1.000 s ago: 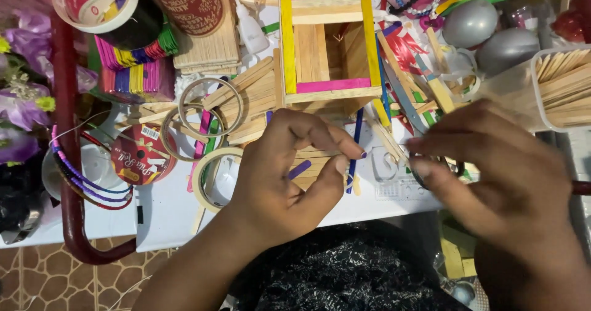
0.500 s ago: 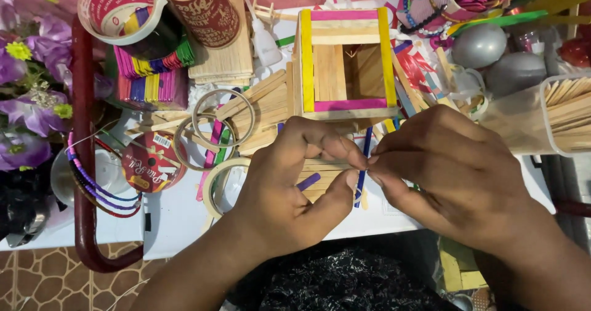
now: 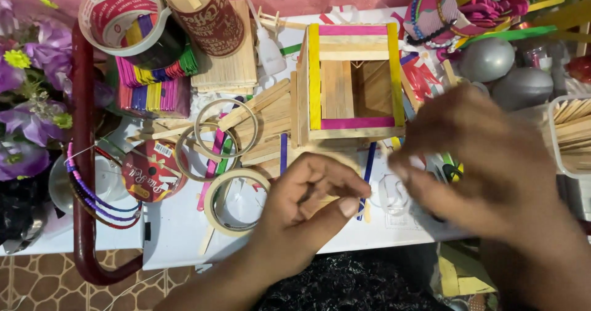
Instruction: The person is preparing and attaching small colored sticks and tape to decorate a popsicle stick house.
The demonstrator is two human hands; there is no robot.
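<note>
Head view: the left hand (image 3: 308, 206) rests low on the white table (image 3: 178, 231), its thumb and fingers curled together, pinching a plain wooden stick (image 3: 326, 203) that mostly hides beneath them. The right hand (image 3: 486, 169), blurred, hovers just beside it with fingers loosely spread, holding nothing I can make out. A stick-built box (image 3: 354, 80) with coloured edges stands just behind the hands, a tape roll (image 3: 231, 201) to the left.
</note>
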